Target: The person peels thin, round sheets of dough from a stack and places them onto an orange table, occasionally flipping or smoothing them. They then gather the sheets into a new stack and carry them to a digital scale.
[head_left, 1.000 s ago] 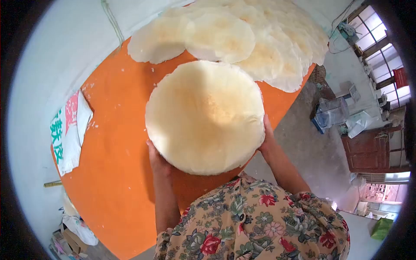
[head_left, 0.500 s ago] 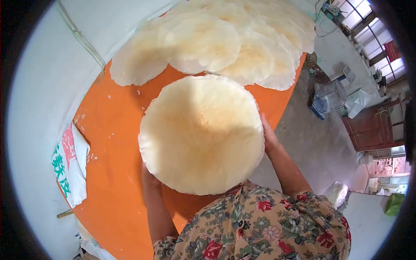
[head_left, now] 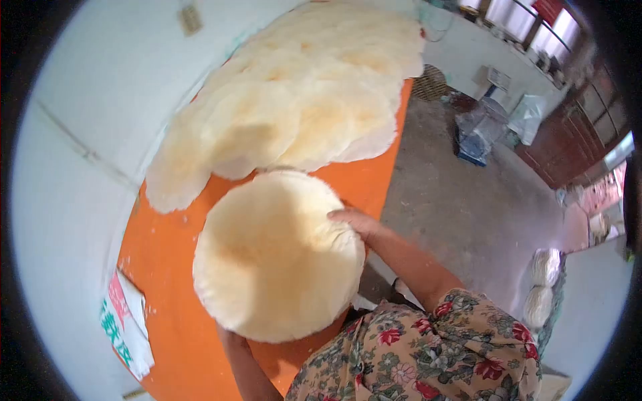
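Note:
A large round pale flatbread (head_left: 271,257) is held above the orange table (head_left: 167,314). My right hand (head_left: 354,220) grips its right rim, fingers over the top edge. My left hand (head_left: 231,336) is mostly hidden beneath its lower edge, supporting it from below. Beyond it, several similar flatbreads (head_left: 294,107) lie overlapping on the far part of the table.
A white printed bag (head_left: 127,324) lies at the table's left edge by the white wall (head_left: 87,113). To the right is a concrete floor (head_left: 468,200) with a blue-based container (head_left: 478,134), plastic bags, a woven basket (head_left: 431,83) and wooden cabinets (head_left: 575,140).
The held flatbread has moved left and lower in view. My right hand has shifted from the side of the rim onto its top edge. The view has swung right and back.

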